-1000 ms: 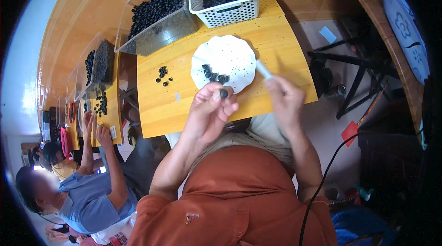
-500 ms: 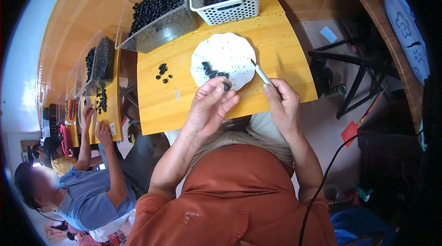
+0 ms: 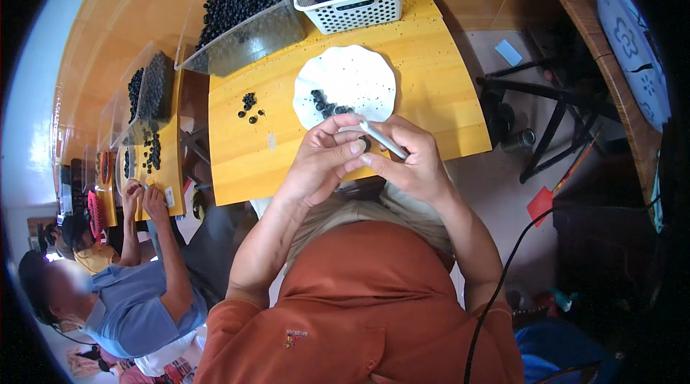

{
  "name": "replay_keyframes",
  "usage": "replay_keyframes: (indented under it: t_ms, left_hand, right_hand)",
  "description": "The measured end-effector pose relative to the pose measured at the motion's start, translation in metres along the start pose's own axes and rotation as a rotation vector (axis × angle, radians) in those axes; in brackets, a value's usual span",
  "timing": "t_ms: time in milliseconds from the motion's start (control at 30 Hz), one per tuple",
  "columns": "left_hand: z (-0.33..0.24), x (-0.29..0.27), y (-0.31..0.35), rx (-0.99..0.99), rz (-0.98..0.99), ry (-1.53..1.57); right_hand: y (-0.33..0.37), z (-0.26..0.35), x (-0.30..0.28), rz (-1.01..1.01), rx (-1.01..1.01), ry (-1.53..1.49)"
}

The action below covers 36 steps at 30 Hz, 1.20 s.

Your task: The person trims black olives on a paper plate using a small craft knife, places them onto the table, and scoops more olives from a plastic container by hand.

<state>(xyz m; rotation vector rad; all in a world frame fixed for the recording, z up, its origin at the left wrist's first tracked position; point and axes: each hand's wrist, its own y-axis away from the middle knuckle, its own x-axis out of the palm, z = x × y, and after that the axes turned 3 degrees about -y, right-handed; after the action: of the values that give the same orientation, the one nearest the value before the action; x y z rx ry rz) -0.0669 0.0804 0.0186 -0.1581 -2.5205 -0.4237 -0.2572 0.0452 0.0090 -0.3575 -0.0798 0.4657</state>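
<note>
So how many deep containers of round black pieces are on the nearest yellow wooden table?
2: a clear rectangular plastic bin, back left, and a white perforated plastic basket right of it. More may be hidden behind.

White is shown by the dark-flecked plate (image 3: pixel 359 75) and the hole-patterned basket (image 3: pixel 356 19), yellow by the worktop (image 3: pixel 431 89), pale grey by the pen-shaped tool (image 3: pixel 387 140), black by the round pieces (image 3: pixel 329 108)

The yellow worktop (image 3: pixel 431 82) carries a clear bin (image 3: pixel 251 49), a white basket (image 3: pixel 359 19), a scalloped plate (image 3: pixel 352 73) and loose dark pieces (image 3: pixel 249 101).
</note>
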Motion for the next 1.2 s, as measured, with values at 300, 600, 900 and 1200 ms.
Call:
replay_keyframes:
  t_ms: [300,600,900,1200]
  left_hand:
    - [-0.010,0.003,0.004,-0.120,0.068,-0.046]
    - [-0.009,-0.002,0.004,-0.166,0.154,-0.026]
    - [-0.001,0.000,0.004,-0.143,0.029,-0.086]
    - [0.001,0.000,0.005,-0.141,0.063,0.014]
  right_hand:
    - [0.000,-0.006,-0.003,0.092,-0.124,0.112]
    - [0.001,-0.011,0.001,0.033,-0.228,0.114]
    - [-0.001,-0.018,0.003,-0.008,-0.216,0.064]
    - [-0.001,-0.018,0.002,-0.019,-0.208,0.017]
